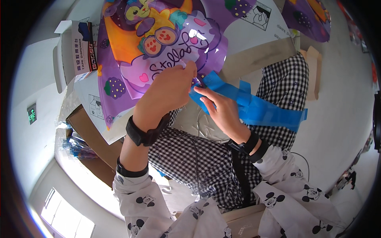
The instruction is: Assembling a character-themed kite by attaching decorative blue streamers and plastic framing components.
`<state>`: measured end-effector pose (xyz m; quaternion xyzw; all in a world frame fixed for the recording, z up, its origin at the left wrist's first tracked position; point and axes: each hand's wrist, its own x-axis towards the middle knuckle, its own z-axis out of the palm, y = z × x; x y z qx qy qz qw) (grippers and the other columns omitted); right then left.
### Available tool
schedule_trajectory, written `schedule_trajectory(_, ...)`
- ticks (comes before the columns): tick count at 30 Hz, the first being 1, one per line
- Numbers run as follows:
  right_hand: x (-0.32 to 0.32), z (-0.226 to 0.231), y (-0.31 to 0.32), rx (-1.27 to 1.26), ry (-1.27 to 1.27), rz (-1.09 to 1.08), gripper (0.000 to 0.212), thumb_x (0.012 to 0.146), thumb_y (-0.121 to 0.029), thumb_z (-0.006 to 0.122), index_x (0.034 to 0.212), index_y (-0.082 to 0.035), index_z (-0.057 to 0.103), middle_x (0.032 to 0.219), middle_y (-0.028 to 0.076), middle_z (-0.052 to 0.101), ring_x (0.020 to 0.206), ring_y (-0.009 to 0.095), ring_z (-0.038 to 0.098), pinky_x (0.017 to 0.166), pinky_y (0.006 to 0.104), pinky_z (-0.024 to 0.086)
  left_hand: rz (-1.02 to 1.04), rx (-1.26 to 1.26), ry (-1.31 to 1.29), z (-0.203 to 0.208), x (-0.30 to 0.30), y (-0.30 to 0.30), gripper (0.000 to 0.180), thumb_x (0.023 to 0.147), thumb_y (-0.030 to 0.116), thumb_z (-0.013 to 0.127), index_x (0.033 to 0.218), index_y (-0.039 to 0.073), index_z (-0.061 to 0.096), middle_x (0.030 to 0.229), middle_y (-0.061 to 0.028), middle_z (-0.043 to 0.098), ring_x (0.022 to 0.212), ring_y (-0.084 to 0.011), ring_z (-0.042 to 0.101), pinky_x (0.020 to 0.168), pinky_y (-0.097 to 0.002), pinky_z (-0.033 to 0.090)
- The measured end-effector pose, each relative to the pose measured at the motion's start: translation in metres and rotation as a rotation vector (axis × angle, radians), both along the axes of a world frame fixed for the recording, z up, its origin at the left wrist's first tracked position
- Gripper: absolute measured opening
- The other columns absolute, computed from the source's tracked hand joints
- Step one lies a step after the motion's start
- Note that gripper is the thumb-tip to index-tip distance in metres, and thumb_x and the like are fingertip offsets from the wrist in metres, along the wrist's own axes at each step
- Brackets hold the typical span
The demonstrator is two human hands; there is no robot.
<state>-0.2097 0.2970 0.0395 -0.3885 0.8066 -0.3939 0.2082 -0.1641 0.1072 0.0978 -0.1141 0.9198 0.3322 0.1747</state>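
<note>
A shiny purple foil balloon [214, 43] with a cartoon animal and an orange moon spreads out in front of me. My left hand [168, 87] is closed at its lower edge, gripping the foil there; the fingertips are turned away from view. Just to the right, my right hand [222, 113] pinches the end of a translucent blue plastic strip [274, 113] between thumb and index finger. The strip's folded length lies across my right thigh. Both hands are close together, the right slightly lower than the left.
Under the balloon is a white printed cardboard sheet [274, 29]. A tape dispenser box [81, 47] stands at left, above an opened brown carton [93, 135] beside plastic-wrapped packs [79, 146]. Another purple foil piece [305, 20] lies at upper right. A thin black cable [305, 158] runs by my right sleeve.
</note>
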Motion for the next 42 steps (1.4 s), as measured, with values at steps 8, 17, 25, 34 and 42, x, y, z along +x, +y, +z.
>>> schedule_trajectory(8,0.001,-0.002,0.001,-0.004,-0.005,-0.002,0.031,0.088,-0.01,0.065,0.117,-0.019,0.065,0.095,0.008,0.072,0.059,0.022,0.065,0.05,0.0316,0.049,-0.061,-0.085,-0.03,-0.014,-0.005,0.0,0.029,0.079,-0.002,0.059,0.106,0.004,0.048,0.082,-0.0108,0.062,0.082,-0.0328,0.061,0.07,-0.0415,0.047)
schedule_trajectory(17,0.001,-0.007,0.002,-0.042,0.005,-0.006,0.035,0.087,-0.008,0.067,0.119,-0.018,0.065,0.096,0.009,0.072,0.051,0.019,0.058,0.046,0.0295,0.044,-0.06,-0.142,-0.037,-0.014,-0.009,0.003,0.032,0.076,-0.002,0.061,0.104,0.004,0.048,0.081,-0.0131,0.061,0.081,-0.0342,0.061,0.068,-0.0427,0.046)
schedule_trajectory(25,0.001,-0.005,0.002,-0.025,0.014,-0.009,0.033,0.087,-0.008,0.065,0.118,-0.018,0.065,0.089,0.007,0.072,0.058,0.022,0.064,0.049,0.0327,0.048,-0.106,-0.239,0.026,-0.01,-0.014,0.012,0.033,0.069,-0.001,0.062,0.098,0.0,0.047,0.077,-0.0186,0.06,0.079,-0.039,0.061,0.066,-0.0466,0.046)
schedule_trajectory(34,0.002,-0.005,0.004,-0.046,-0.003,-0.017,0.031,0.087,-0.008,0.065,0.117,-0.016,0.065,0.083,0.007,0.07,0.058,0.023,0.064,0.049,0.0338,0.047,-0.164,-0.442,0.036,-0.01,-0.017,0.025,0.029,0.068,0.004,0.067,0.092,0.0,0.051,0.072,-0.0145,0.065,0.076,-0.0295,0.066,0.067,-0.0362,0.051)
schedule_trajectory(42,-0.001,-0.001,0.002,-0.068,0.058,-0.016,0.026,0.087,-0.008,0.066,0.113,-0.013,0.065,0.083,0.006,0.071,0.053,0.019,0.062,0.046,0.0305,0.045,-0.169,-0.582,0.063,-0.014,-0.017,0.031,0.03,0.069,0.006,0.069,0.091,0.003,0.05,0.072,-0.0105,0.065,0.078,-0.0252,0.066,0.069,-0.0331,0.051)
